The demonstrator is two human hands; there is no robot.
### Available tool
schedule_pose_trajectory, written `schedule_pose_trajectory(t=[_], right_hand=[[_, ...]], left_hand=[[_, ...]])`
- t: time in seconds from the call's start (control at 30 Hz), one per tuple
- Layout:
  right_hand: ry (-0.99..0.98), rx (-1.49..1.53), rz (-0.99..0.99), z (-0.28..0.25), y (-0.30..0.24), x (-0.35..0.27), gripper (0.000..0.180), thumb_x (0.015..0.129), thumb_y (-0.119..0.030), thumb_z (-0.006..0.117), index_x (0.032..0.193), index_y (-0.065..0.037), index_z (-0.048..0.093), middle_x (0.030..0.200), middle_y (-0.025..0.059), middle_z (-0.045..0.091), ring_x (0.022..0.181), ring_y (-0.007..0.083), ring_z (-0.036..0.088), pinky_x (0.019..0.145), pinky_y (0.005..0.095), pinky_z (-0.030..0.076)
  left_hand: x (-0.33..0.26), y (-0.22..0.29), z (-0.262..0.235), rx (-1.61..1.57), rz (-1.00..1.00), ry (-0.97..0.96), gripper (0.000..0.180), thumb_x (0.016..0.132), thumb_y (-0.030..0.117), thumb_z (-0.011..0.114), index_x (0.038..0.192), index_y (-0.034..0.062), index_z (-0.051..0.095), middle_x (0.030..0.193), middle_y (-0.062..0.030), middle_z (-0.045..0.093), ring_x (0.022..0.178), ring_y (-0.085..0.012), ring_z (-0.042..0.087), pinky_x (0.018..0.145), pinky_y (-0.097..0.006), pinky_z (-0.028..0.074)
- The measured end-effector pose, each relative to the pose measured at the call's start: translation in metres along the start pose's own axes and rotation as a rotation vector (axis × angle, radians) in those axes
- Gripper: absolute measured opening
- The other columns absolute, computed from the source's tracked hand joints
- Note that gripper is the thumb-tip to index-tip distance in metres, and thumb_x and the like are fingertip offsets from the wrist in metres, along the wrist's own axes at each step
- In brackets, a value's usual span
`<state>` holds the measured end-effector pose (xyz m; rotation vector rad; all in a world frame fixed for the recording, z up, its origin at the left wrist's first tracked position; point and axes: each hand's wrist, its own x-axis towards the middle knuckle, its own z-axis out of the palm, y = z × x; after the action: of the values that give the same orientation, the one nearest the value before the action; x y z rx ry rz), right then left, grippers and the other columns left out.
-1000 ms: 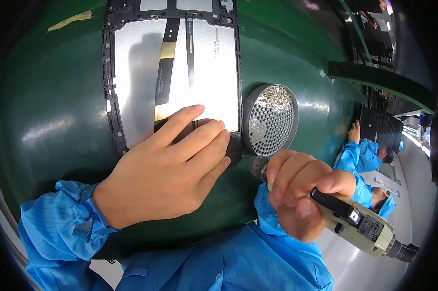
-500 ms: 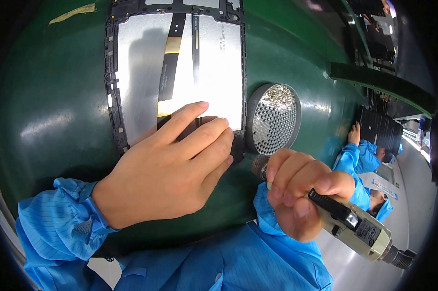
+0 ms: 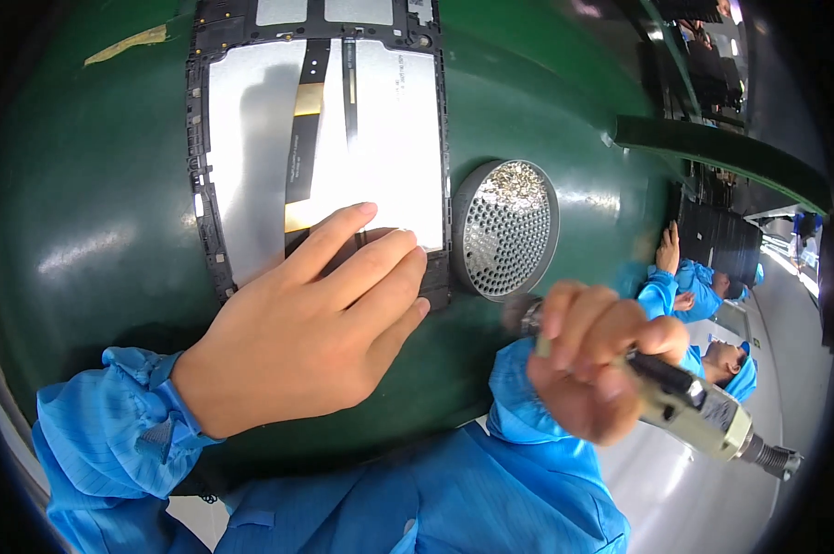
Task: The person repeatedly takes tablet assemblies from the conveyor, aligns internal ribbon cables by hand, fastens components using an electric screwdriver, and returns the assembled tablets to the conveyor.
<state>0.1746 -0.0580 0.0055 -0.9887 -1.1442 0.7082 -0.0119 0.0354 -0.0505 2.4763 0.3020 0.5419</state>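
On the shiny green desk [image 3: 75,185], the big silver panel with a black plastic frame [image 3: 380,129] lies near the front edge; the left hand [image 3: 297,332], fingers a little apart, should press it gently. By the front right corner, a long pale-green tool [image 3: 698,406] sits in the curled fingers of the right hand [image 3: 588,360], best held clear of the round grey dish [image 3: 552,226] with tiny shiny metal bits [image 3: 516,182].

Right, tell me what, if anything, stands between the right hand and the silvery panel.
The round dish beside the panel lies partly between it and the right hand, as this view shows it. The left hand also covers part of the panel's lower end.
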Motion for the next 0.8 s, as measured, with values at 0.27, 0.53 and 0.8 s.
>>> schedule_pose_trajectory(t=[0.27,0.53,0.8], right_hand=[[0.043,-0.038,-0.028,-0.013,0.006,0.002,0.035,0.081,-0.008,0.06,0.113,-0.006,0.046,0.064,0.0071,0.049,0.056,0.0206,0.05,0.059,0.0395,0.044],[-0.011,-0.098,-0.016,-0.008,0.016,0.002,0.037,0.08,-0.008,0.052,0.117,-0.004,0.048,0.065,0.0056,0.047,0.056,0.0173,0.047,0.057,0.0357,0.04],[-0.028,-0.11,-0.006,-0.01,0.017,0.002,0.037,0.08,-0.008,0.052,0.117,-0.004,0.048,0.066,0.0067,0.048,0.056,0.0176,0.047,0.058,0.0367,0.041]], left_hand=[[-0.002,-0.001,-0.004,0.094,0.054,-0.047,0.019,0.079,0.01,0.065,0.096,0.0052,0.071,0.112,-0.0177,0.061,0.113,-0.0312,0.054,0.104,-0.051,0.036],[-0.007,0.0,-0.009,0.089,0.056,-0.046,0.019,0.077,0.01,0.064,0.096,0.0067,0.07,0.113,-0.0168,0.06,0.114,-0.0305,0.054,0.105,-0.052,0.036],[-0.009,-0.001,-0.009,0.103,0.055,-0.046,0.02,0.077,0.01,0.064,0.097,0.0071,0.07,0.114,-0.0163,0.06,0.115,-0.0301,0.053,0.105,-0.051,0.036]])
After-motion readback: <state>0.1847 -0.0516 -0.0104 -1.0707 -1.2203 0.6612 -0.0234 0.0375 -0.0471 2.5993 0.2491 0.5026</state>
